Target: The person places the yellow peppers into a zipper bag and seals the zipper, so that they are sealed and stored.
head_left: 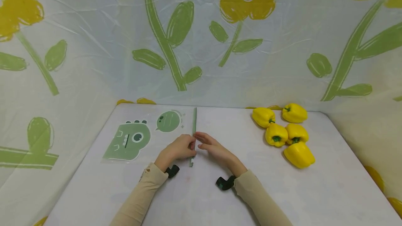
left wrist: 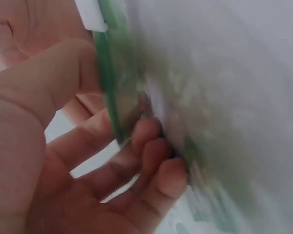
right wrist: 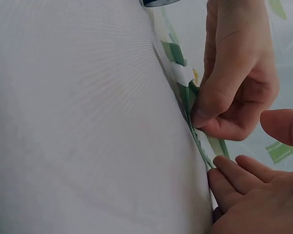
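Note:
A clear zip bag (head_left: 150, 149) with green cartoon prints lies flat on the left of the table, its green zip edge (head_left: 195, 121) towards the middle. At that edge my left hand (head_left: 179, 147) pinches the bag's mouth between thumb and fingers. A white slider (right wrist: 182, 73) sits on the green strip close to the left hand in the right wrist view. My right hand (head_left: 219, 153) is beside the same edge, fingers fairly straight and thumb apart. Its fingertips (right wrist: 224, 168) appear to touch the strip's far end. The left wrist view is partly blurred.
Several yellow bell peppers (head_left: 276, 135) lie in a group on the right of the white table (head_left: 251, 205). A flower-printed cloth (head_left: 119, 44) hangs behind the table and at both sides. Black wrist cameras (head_left: 225, 183) are worn under both wrists.

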{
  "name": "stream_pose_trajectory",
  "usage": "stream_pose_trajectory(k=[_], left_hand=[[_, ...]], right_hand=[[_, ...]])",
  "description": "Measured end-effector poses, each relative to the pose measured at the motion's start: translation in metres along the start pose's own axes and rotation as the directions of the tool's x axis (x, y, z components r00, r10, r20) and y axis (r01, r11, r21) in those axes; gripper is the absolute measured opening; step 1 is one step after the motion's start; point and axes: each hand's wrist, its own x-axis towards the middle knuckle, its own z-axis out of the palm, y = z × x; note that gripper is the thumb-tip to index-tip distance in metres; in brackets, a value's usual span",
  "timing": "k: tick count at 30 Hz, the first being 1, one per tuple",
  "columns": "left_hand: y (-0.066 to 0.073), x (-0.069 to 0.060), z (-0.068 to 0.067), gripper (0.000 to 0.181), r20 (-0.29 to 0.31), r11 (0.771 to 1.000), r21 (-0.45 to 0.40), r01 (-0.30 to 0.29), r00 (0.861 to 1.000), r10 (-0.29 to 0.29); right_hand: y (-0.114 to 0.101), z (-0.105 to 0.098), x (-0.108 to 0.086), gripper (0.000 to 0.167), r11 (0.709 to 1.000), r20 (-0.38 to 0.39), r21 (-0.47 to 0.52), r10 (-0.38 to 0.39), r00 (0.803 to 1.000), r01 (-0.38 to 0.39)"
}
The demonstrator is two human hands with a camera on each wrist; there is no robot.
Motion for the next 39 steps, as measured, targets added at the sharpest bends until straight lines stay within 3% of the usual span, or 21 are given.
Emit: stream_pose_trajectory(k=[7, 14, 17, 20, 24, 27, 30, 36, 39], left_hand=[[0.003, -0.001, -0.005, 0.023, -0.114, 0.996, -0.073, 0.056, 0.991, -0.064], [0.007, 0.001, -0.005, 0.024, -0.133, 0.995, -0.099, 0.032, 0.99, -0.045], [0.008, 0.0, -0.003, 0.027, -0.101, 0.993, -0.109, 0.043, 0.993, -0.054], [0.007, -0.003, -0.002, 0.034, -0.019, 0.992, -0.113, 0.06, 0.998, -0.063], [0.005, -0.005, -0.003, 0.042, 0.034, 0.994, -0.106, 0.028, 0.999, -0.025], [0.005, -0.005, -0.006, 0.042, -0.013, 0.994, -0.105, -0.009, 1.0, 0.008], [0.007, -0.004, -0.008, 0.039, -0.081, 0.994, -0.108, -0.005, 0.997, -0.004], [0.012, -0.002, -0.009, 0.022, -0.236, 0.993, -0.12, 0.024, 0.97, -0.052], [0.015, -0.001, -0.008, 0.009, -0.262, 0.994, -0.112, 0.017, 0.964, -0.046]], right_hand=[[0.003, -0.002, 0.0, 0.056, 0.999, 0.018, -0.01, -0.037, 0.999, 0.037], [0.007, -0.005, 0.0, 0.052, 0.993, -0.014, 0.012, -0.121, 0.993, 0.121], [0.01, -0.005, 0.001, 0.05, 0.982, -0.039, 0.105, -0.151, 0.988, 0.155], [0.011, -0.004, 0.001, 0.049, 0.959, -0.057, 0.224, -0.166, 0.985, 0.174], [0.01, -0.003, 0.001, 0.05, 0.935, -0.077, 0.309, -0.158, 0.984, 0.174], [0.01, -0.003, 0.001, 0.05, 0.938, -0.079, 0.306, -0.143, 0.987, 0.161], [0.011, -0.003, 0.001, 0.049, 0.947, -0.076, 0.284, -0.133, 0.988, 0.149], [0.013, -0.003, 0.002, 0.049, 0.966, -0.079, 0.222, -0.119, 0.99, 0.134], [0.012, -0.003, 0.002, 0.049, 0.973, -0.084, 0.193, -0.111, 0.99, 0.126]])
